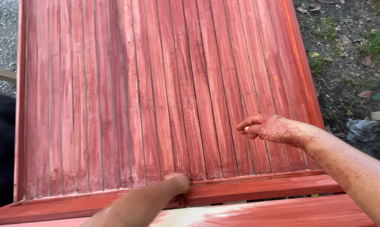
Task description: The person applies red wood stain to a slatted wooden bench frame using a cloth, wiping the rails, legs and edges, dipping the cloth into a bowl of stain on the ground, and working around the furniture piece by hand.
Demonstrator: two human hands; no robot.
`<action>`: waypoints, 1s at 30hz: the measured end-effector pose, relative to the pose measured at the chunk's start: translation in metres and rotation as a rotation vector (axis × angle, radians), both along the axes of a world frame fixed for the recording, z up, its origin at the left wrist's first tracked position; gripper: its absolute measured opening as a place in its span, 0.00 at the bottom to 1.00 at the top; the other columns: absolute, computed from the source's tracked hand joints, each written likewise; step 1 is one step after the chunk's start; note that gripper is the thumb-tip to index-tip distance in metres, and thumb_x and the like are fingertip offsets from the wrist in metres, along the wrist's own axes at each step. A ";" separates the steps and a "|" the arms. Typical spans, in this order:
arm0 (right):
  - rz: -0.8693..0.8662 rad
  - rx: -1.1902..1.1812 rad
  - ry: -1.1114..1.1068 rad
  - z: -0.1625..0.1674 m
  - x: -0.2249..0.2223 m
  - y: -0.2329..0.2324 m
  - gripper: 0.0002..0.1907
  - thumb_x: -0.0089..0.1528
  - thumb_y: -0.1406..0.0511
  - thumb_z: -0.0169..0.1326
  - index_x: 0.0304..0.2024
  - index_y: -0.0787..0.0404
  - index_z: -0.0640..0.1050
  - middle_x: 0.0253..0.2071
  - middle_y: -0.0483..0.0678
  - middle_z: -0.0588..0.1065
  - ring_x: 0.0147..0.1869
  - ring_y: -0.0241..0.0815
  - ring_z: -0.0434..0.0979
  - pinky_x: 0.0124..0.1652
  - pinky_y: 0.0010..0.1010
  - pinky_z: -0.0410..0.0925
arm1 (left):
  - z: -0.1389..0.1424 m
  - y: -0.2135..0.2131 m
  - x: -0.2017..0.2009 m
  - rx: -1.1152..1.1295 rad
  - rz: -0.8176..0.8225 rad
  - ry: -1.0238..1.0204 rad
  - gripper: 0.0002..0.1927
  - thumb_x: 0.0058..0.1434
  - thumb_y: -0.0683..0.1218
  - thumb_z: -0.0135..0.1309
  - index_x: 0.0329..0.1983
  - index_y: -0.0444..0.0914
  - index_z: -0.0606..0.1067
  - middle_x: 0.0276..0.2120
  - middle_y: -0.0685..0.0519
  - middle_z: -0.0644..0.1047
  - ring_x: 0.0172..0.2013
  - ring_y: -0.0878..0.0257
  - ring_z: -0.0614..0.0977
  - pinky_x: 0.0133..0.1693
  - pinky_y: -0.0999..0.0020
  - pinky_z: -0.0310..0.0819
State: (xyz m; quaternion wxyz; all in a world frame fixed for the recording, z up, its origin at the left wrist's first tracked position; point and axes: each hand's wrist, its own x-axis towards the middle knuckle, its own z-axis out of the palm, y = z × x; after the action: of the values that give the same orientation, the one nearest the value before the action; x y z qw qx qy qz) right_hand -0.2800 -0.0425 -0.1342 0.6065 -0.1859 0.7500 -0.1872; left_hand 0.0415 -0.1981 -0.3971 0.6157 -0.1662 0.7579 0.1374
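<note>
The left hand (179,183) is stretched forward and down on a nearly straight forearm, blurred, the fingers curled under so that only the knuckles and back show. The right hand (267,127) hangs higher and off to the right of it, well apart, palm down, wrist slightly bent, fingers loosely bunched and pointing left. Reddish stain speckles its back and forearm.

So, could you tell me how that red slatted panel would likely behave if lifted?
The panel is probably stiff: many boards sit in a frame. It is likely heavy and awkward, being wide. Stain on the right hand suggests a wet, slippery surface.
</note>
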 end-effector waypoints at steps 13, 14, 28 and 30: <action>-0.087 -0.008 0.015 -0.020 -0.064 0.094 0.23 0.65 0.60 0.48 0.63 0.50 0.76 0.62 0.41 0.79 0.61 0.38 0.78 0.60 0.34 0.69 | 0.011 0.223 -0.204 0.337 0.092 0.127 0.21 0.72 0.52 0.42 0.49 0.35 0.81 0.39 0.43 0.85 0.35 0.51 0.88 0.35 0.54 0.83; -0.098 -0.028 0.004 -0.023 -0.068 0.102 0.24 0.64 0.61 0.47 0.63 0.50 0.76 0.62 0.41 0.79 0.61 0.39 0.79 0.59 0.34 0.69 | 0.013 0.235 -0.215 0.355 0.073 0.147 0.21 0.72 0.52 0.42 0.49 0.35 0.81 0.39 0.44 0.85 0.35 0.51 0.88 0.36 0.54 0.83; -0.147 -0.028 0.095 -0.046 -0.097 0.138 0.22 0.63 0.61 0.51 0.60 0.50 0.79 0.56 0.40 0.82 0.57 0.39 0.80 0.56 0.34 0.70 | 0.016 0.404 -0.350 0.637 0.110 0.517 0.18 0.63 0.52 0.49 0.48 0.38 0.81 0.43 0.46 0.84 0.37 0.53 0.89 0.40 0.58 0.84; -0.132 -0.020 0.108 -0.047 -0.096 0.138 0.22 0.63 0.62 0.51 0.60 0.50 0.79 0.56 0.40 0.82 0.56 0.38 0.80 0.56 0.34 0.70 | 0.006 0.412 -0.346 0.667 0.083 0.584 0.18 0.62 0.51 0.49 0.53 0.44 0.79 0.47 0.50 0.82 0.39 0.55 0.86 0.41 0.58 0.82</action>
State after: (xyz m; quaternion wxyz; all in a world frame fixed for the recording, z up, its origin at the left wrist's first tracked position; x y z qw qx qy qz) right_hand -0.3765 0.0958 -0.1808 0.5497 -0.1521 0.7903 -0.2241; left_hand -0.3045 0.2138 -0.3911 0.3895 0.0568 0.8070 0.4402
